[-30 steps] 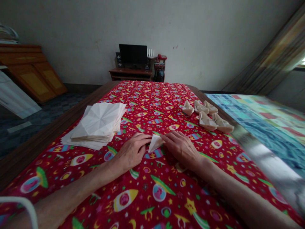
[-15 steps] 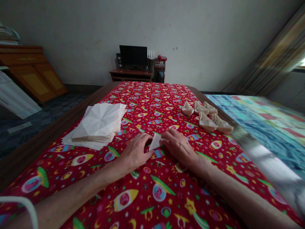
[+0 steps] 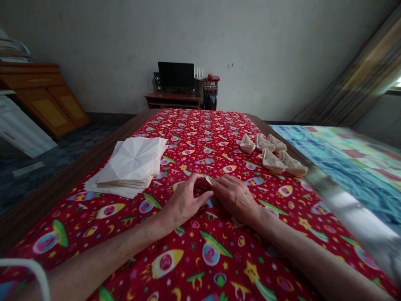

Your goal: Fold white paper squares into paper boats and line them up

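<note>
Between my hands is a small folded piece of white paper point(image 3: 208, 180), mostly hidden by fingers, with only a pale edge showing. My left hand point(image 3: 189, 197) pinches it from the left, thumb and fingers curled in. My right hand point(image 3: 234, 194) is closed on it from the right, the fingers meeting those of the left. To the left lies a stack of creased white paper sheets point(image 3: 134, 158). On the right sit several folded paper boats point(image 3: 273, 161), grouped near the table's edge.
A red patterned cloth point(image 3: 194, 251) covers the table, whose dark wooden edge point(image 3: 103, 161) shows at left. A white curved tube or cable point(image 3: 36, 267) is at lower left. Beyond stand a desk with a monitor point(image 3: 176, 75), a wooden cabinet point(image 3: 59, 100) and a bed point(image 3: 354, 167).
My left hand has moved in to the right, and its fingers have closed on the paper. Far less of the folded paper shows now. The stack and the boats stay put.
</note>
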`<state>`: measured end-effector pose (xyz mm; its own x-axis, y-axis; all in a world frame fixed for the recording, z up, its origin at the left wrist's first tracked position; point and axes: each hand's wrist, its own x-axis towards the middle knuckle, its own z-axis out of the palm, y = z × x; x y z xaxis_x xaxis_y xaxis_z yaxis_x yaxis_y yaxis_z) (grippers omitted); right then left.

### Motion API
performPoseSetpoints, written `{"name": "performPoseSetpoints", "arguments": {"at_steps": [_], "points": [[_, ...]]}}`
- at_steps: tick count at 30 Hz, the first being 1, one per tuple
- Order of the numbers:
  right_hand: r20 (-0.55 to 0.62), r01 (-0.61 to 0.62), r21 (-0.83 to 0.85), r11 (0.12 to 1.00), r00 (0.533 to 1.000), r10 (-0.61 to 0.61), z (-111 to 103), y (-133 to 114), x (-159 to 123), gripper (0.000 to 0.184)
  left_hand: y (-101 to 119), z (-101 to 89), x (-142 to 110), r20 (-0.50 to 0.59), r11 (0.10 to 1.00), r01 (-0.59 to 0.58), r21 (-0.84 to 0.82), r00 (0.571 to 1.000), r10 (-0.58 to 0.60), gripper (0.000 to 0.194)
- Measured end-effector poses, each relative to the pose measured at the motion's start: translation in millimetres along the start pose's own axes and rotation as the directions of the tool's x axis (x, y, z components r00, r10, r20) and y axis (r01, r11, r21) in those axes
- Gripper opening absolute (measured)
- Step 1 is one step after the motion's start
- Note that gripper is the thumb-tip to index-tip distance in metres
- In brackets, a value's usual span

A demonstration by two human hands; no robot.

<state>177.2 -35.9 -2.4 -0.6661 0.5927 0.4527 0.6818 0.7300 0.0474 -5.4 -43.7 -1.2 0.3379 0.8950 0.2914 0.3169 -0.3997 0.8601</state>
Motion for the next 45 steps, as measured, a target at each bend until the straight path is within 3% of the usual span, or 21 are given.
{"name": "performPoseSetpoints", "arguments": {"at_steps": [6,11,18,23,30,35,41,45], "points": [[-0.07,-0.065,0.068,0.996,0.995,0.069,-4,-14,0,0.027,4,3.0,4,-0.117,0.985,-0.001,0.17,0.993,0.021,0.021],[-0.085,-0.121,0.173,0.977,0.987,0.137,-5,-18,-1,0.029,2,0.9,3,-0.114,0.961,-0.004,0.277,0.993,0.037,0.021],[-0.091,-0.206,0.375,0.904,0.962,0.258,-2,-16,-6,0.024,2,-0.5,4,-0.045,0.954,-0.176,0.242,0.98,0.192,0.017],[-0.092,-0.211,0.447,0.869,0.956,0.28,-5,-18,-6,0.019,1,-0.8,5,-0.028,0.926,-0.215,0.31,0.972,0.235,0.014],[-0.151,-0.17,0.297,0.94,0.963,0.222,-4,-16,-5,0.019,3,-2.6,3,-0.032,0.896,-0.214,0.389,0.969,0.245,0.009],[-0.224,-0.206,0.183,0.961,0.943,0.245,1,-9,-6,0.02,4,-0.3,6,-0.102,0.894,-0.105,0.435,0.981,0.165,0.017],[-0.175,-0.155,0.114,0.981,0.969,0.174,0,-18,-5,0.026,6,4.0,8,-0.153,0.909,0.098,0.405,0.988,-0.038,0.017],[-0.125,-0.216,0.124,0.968,0.965,0.231,-3,-20,-4,0.02,4,3.8,7,-0.127,0.918,0.042,0.394,0.992,0.009,0.012]]}}
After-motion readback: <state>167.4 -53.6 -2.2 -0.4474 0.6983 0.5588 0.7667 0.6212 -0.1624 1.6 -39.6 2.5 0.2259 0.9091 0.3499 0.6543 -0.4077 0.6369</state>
